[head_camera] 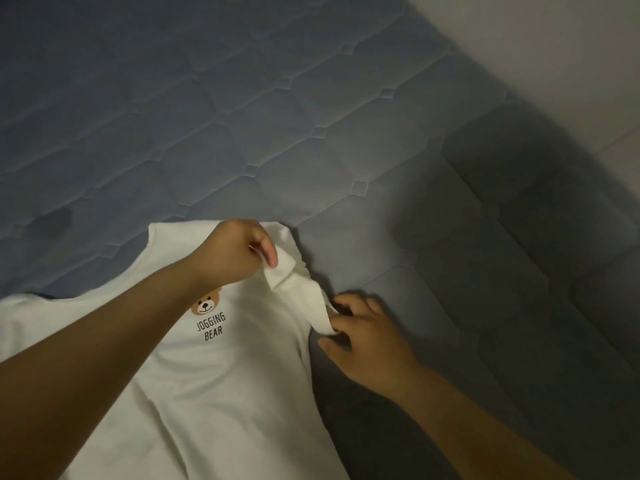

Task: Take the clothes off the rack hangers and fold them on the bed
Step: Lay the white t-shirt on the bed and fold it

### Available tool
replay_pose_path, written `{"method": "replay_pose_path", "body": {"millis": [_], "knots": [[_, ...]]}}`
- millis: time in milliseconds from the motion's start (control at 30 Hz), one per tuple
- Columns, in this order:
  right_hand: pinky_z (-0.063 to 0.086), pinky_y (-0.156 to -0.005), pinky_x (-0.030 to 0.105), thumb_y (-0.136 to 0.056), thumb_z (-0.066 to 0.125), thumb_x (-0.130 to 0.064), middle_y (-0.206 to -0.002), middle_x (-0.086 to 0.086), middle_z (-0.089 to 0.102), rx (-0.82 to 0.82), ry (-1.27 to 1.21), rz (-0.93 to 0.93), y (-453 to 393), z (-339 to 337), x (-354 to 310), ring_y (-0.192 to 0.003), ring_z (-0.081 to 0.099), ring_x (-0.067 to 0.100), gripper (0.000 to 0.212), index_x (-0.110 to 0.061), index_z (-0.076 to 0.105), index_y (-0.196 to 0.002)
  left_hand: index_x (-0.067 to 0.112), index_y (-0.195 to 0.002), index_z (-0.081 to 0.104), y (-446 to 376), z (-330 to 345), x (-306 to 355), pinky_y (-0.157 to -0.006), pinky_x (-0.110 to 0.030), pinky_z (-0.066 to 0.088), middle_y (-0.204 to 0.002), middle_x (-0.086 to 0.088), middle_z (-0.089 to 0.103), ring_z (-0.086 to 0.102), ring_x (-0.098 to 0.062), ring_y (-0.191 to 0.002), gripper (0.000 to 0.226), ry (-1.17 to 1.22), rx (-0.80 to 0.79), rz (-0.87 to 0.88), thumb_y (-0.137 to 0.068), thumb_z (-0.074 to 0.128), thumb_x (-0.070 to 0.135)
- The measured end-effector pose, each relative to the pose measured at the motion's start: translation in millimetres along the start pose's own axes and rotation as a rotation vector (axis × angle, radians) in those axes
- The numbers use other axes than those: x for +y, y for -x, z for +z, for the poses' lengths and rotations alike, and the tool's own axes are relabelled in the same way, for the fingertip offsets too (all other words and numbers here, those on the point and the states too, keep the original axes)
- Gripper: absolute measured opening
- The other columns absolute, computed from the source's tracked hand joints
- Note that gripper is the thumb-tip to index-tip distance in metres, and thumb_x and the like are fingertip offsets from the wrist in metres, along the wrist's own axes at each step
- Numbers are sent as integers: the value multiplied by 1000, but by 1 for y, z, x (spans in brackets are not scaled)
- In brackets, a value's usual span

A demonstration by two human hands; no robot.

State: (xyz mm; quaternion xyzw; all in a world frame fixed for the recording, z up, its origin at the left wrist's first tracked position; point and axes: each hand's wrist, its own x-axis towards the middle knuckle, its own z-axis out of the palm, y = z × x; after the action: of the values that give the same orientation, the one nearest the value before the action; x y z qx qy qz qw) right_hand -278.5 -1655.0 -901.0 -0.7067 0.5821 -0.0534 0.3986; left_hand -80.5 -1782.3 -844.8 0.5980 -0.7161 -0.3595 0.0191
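Forearms are reaching over the white cotton T-shirt [221,393], which is lying face-up on the quilted blue-grey bed [242,116]. Above its brown bear print [207,304], the left hand [239,252] is pinching the sleeve fabric; right of the print, the right hand [367,336] is pinching the sleeve edge. Being soft, light and limp, it should handle best by seams and hems.

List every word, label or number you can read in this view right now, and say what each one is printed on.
"JOGGING" – black capitals on the chest of the white shirt, just under a small brown bear-face print.
"BEAR" – the second line, right below "JOGGING", on the same shirt.
Nothing else is readable: the quilted mattress carries no text, and no tag shows in the fabric that the left hand and right hand pinch.
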Motion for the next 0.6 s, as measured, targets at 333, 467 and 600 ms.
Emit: {"method": "replay_pose_path", "body": {"millis": [333,467,600], "knots": [[45,-84,25,-85,33,-53,-118,-8,52,139,-104,62,6,-1,-4,-107,51,13,51,-23,58,-118,12,-84,50,19,29,3,-55,-24,28,-79,1,54,55,-20,-81,33,-188,-24,-281,-74,76,28],[40,-99,28,-94,37,-48,-134,-5,50,251,-265,182,11,-4,-4,-123,48,14,49,-23,51,-133,15,-99,68,22,21,-3,-60,-8,33,-88,5,59,52,-12,-82,26,24,95,-284,-75,76,15],[41,-99,26,-88,28,-50,-129,-5,55,319,-339,185,14,-6,-9,-119,51,12,58,-22,51,-133,24,-87,73,22,4,3,-69,-20,40,-80,16,65,56,0,-71,7,264,175,-305,-80,72,25]]}}
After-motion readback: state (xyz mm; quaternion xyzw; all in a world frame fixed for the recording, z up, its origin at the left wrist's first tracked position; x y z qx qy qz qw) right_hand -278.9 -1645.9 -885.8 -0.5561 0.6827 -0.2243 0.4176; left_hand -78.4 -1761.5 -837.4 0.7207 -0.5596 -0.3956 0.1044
